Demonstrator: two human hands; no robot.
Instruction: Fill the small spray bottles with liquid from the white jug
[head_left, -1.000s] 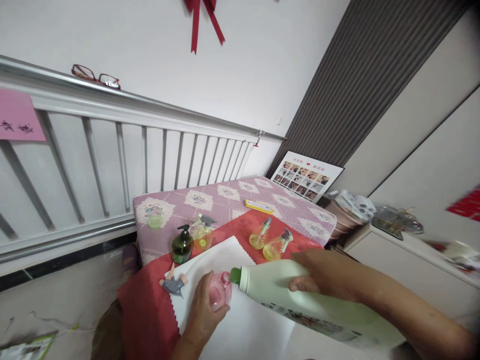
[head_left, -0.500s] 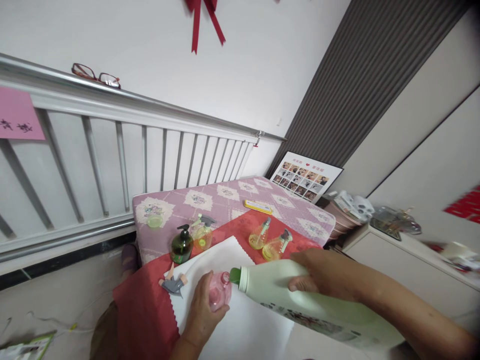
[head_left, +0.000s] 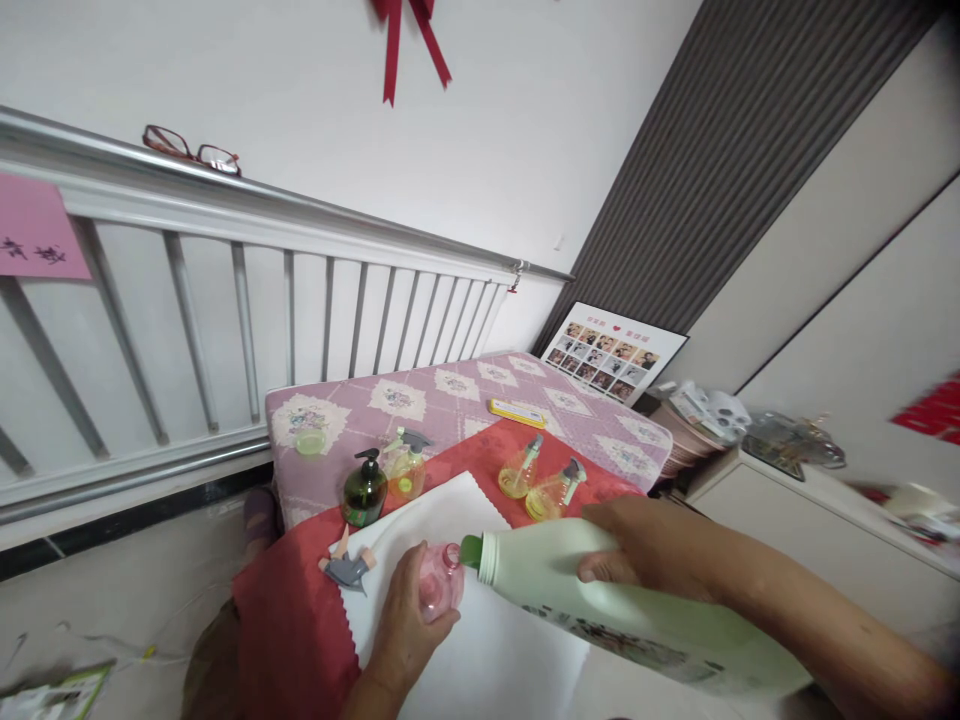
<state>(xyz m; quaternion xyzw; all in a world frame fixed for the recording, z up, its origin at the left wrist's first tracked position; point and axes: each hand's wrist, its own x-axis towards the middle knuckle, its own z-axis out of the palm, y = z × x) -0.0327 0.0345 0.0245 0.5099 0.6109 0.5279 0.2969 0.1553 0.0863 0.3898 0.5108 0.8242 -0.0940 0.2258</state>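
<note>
My left hand [head_left: 409, 610] is closed around a small clear pink bottle [head_left: 441, 590] with its top off, above a white sheet [head_left: 495, 640]. My right hand [head_left: 637, 545] grips a large pale green jug [head_left: 555, 560] tilted on its side. The jug's green spout [head_left: 471, 551] points at the pink bottle's mouth, very close to it; I cannot make out a stream of liquid. A grey and peach spray head [head_left: 349, 568] lies left of the pink bottle, at the edge of the white sheet.
A dark green pump bottle [head_left: 365, 492] and a clear spray bottle [head_left: 407, 474] stand behind the sheet. Two spray bottles with yellow liquid [head_left: 519, 474] stand further right. Around them lie a red cloth [head_left: 292, 600], a yellow box [head_left: 517, 413] and a round green lid [head_left: 310, 441].
</note>
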